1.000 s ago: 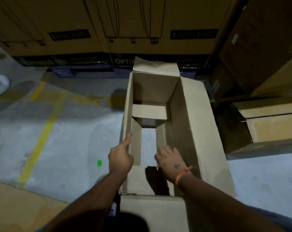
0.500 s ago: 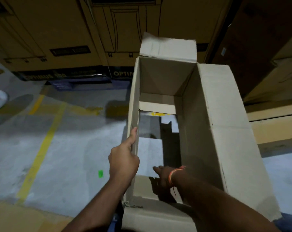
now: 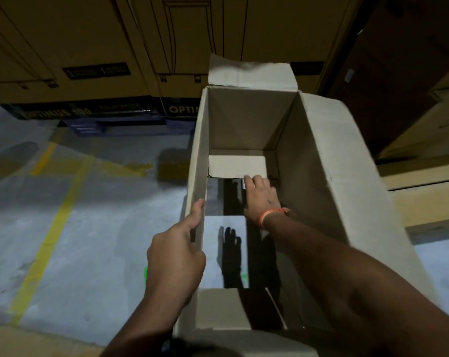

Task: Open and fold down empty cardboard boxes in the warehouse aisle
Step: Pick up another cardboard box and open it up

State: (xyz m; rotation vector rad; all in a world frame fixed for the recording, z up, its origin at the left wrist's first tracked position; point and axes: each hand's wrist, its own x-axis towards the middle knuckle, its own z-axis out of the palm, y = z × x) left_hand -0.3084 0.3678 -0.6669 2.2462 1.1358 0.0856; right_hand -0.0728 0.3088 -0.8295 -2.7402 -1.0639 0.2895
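Note:
An empty brown cardboard box [image 3: 341,191] stands upright in front of me, open at top and bottom, so the grey floor shows through it. My left hand [image 3: 175,253] grips the box's left wall at its top edge, thumb outside and fingers inside. My right hand [image 3: 262,195], with an orange band at the wrist, reaches down inside the box. Its fingertips touch the edge of the far bottom flap [image 3: 237,166], which lies level. A near bottom flap [image 3: 220,309] sticks inward below my arms. The far top flap [image 3: 251,73] stands up.
Large printed cartons [image 3: 89,47] are stacked along the far side on a dark base. More cardboard boxes [image 3: 424,176] crowd the right side. Yellow lines [image 3: 51,228] cross the concrete floor at left. A flat cardboard sheet [image 3: 25,341] lies at the bottom left.
The box has come up and closer to me. My right hand moved from the near bottom flap deeper inside to the far bottom flap. My left hand kept its hold on the left wall.

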